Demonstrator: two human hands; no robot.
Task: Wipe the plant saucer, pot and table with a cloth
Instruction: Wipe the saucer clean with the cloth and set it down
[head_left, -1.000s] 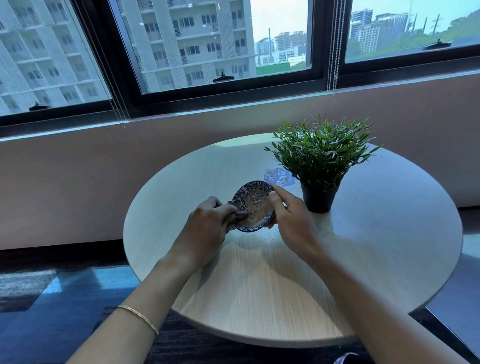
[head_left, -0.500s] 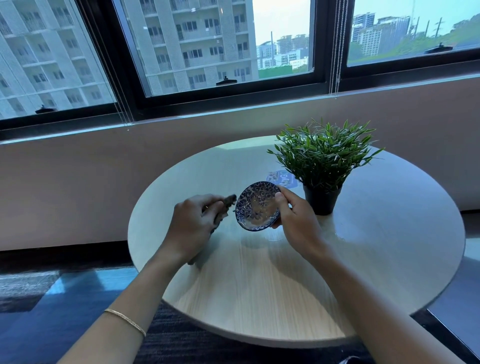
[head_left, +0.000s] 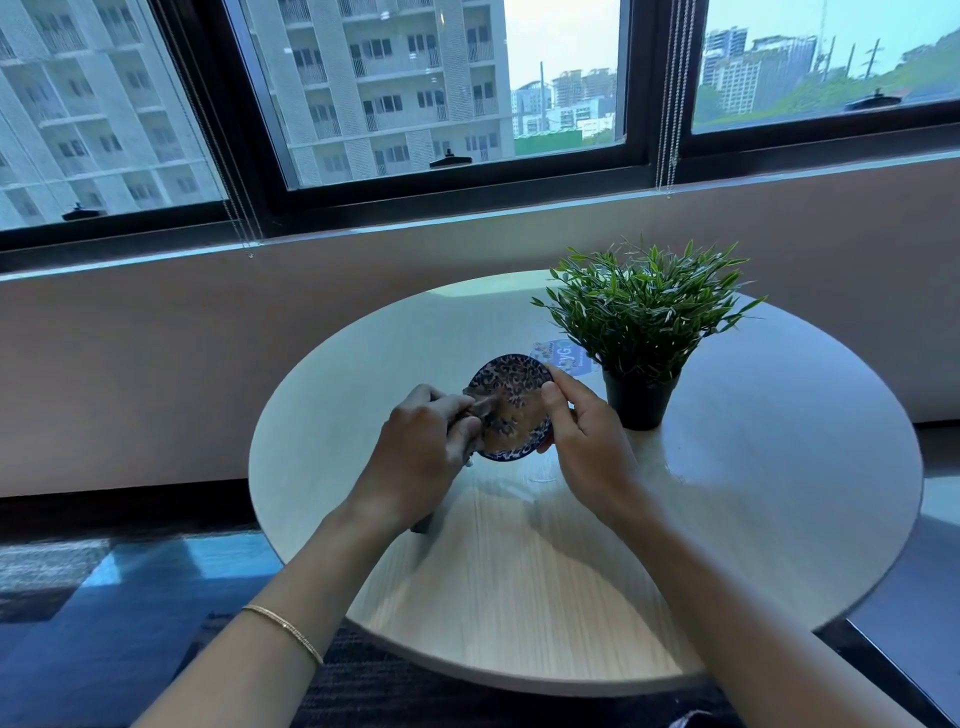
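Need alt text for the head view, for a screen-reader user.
The right hand holds a patterned saucer tilted over a round table while the left hand presses a cloth to it. A plant in a black pot stands on the table right of the saucer, below a window.

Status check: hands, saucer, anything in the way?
Left hand grips cloth against saucer face. Right hand holds saucer by its rim, tilted. Pot stands just right of it, not blocking the wipe.

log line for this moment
step: wiping saucer | left hand: grips cloth against saucer | right hand: holds saucer rim | pot: on table
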